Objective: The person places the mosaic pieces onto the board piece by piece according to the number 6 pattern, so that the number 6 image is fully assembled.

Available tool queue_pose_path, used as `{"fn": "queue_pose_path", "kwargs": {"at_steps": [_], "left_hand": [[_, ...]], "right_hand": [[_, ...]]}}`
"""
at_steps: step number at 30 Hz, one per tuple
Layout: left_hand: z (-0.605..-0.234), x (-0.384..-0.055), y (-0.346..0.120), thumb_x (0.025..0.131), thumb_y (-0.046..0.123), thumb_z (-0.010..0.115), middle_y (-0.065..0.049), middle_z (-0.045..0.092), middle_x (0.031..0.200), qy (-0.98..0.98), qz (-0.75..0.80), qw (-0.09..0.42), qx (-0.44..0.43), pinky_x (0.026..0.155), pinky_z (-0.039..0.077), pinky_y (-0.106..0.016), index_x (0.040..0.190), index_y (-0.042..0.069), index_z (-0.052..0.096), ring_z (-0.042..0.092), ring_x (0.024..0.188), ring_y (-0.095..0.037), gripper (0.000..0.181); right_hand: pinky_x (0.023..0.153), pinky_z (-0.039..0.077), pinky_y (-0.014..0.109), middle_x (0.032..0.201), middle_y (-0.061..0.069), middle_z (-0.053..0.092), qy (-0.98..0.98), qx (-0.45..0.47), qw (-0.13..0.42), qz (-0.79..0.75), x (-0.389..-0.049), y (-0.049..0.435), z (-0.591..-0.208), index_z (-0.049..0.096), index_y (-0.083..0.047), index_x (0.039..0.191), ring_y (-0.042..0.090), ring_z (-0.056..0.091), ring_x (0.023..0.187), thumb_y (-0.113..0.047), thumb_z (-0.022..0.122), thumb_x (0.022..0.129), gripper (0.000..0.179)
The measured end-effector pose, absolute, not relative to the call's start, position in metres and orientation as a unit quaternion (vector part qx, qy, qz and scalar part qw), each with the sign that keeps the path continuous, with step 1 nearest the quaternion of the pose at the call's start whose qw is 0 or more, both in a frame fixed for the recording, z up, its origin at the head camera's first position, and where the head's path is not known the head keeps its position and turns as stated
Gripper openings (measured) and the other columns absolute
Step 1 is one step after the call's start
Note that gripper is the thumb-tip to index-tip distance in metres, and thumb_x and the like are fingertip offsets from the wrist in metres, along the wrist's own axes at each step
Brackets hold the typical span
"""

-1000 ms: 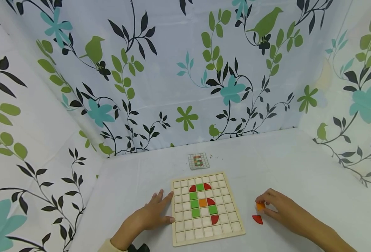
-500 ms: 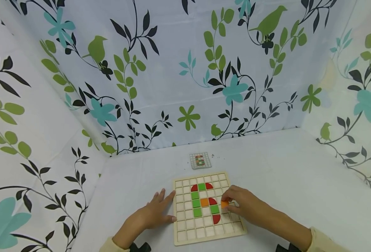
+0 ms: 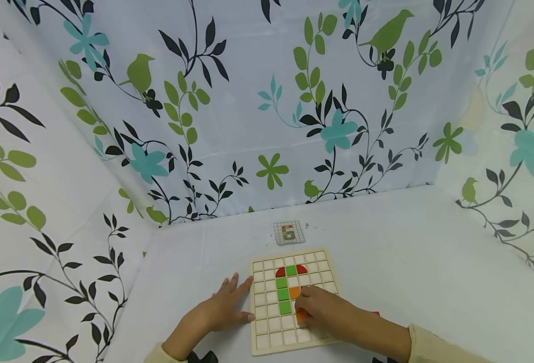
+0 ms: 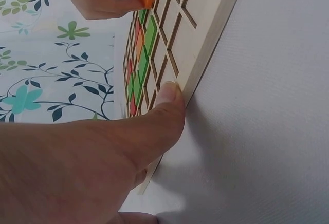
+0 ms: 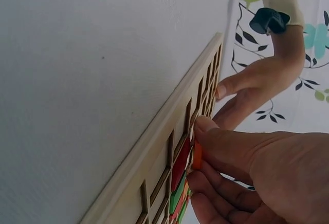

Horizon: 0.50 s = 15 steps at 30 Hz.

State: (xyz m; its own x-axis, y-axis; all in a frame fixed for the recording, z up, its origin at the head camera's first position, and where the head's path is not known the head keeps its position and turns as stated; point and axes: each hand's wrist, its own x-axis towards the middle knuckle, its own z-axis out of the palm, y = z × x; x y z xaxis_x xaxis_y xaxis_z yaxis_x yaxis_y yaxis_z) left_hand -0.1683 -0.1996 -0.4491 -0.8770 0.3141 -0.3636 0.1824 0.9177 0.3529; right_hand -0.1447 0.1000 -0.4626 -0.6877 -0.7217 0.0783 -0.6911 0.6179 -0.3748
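My right hand (image 3: 328, 310) pinches an orange square tile (image 3: 301, 316) between thumb and fingers, low over the wooden grid board (image 3: 262, 330). In the right wrist view that orange tile (image 5: 197, 154) shows on edge, right at the board's surface next to a red piece (image 5: 180, 165). My left hand (image 3: 223, 307) lies at the board's left edge with fingers spread, and its thumb (image 4: 167, 93) rests on the rim. Green squares (image 3: 285, 307), red quarter-circles (image 3: 280, 272) and another orange tile (image 3: 295, 292) sit in the grid; the right hand hides some pieces there.
A small pattern card (image 3: 288, 233) with a coloured figure on a grid lies behind the board. One loose red piece (image 3: 375, 313) peeks out behind the right forearm. A leaf-and-bird printed cloth (image 3: 230, 126) surrounds the white table surface (image 3: 384, 237).
My right hand has carried the orange tile from the table at the right, leftward over the board to the grid's lower middle. The left hand keeps its place at the board's edge.
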Motion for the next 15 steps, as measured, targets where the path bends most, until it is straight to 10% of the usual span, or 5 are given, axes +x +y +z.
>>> {"fn": "queue_pose_path", "kwargs": {"at_steps": [15], "left_hand": [[-0.4519, -0.1682, -0.2009, 0.092, 0.049, 0.079, -0.028, 0.019, 0.172, 0.956, 0.157, 0.207, 0.134, 0.115, 0.027, -0.079, 0.167, 0.019, 0.033, 0.017, 0.158, -0.055, 0.094]], "right_hand": [[0.085, 0.053, 0.018, 0.090, -0.013, 0.060, 0.892, -0.409, 0.026, -0.191, -0.1461, 0.0900, -0.4714, 0.071, -0.017, 0.093, 0.002, 0.052, 0.090, -0.022, 0.089, 0.086, 0.020]]}}
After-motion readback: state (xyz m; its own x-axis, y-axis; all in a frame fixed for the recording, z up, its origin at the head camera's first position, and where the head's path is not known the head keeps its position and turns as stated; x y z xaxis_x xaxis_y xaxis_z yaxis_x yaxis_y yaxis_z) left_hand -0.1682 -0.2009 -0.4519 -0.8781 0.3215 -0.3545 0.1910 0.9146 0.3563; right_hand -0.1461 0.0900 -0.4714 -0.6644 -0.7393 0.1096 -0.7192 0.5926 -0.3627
